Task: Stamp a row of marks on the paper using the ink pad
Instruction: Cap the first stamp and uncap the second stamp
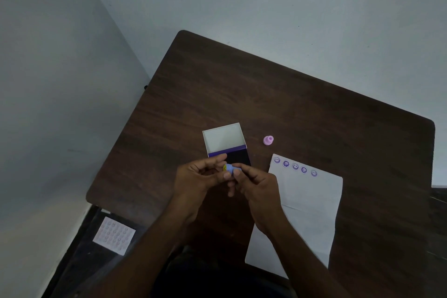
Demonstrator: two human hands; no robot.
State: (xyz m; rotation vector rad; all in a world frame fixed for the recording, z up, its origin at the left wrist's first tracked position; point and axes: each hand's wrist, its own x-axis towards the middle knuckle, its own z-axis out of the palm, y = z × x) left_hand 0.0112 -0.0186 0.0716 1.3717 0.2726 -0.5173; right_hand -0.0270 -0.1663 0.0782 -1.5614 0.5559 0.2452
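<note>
Blue stamp (230,169) pinched between both hands' fingers (219,159), above ink pad (238,157)

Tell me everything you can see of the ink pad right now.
The ink pad lies open on the brown table: a pale lid interior on its far half, a purple band across the middle, and the dark pad surface nearer the person. The left hand and right hand, holding a small blue stamp, partly hide its near edge.
</note>
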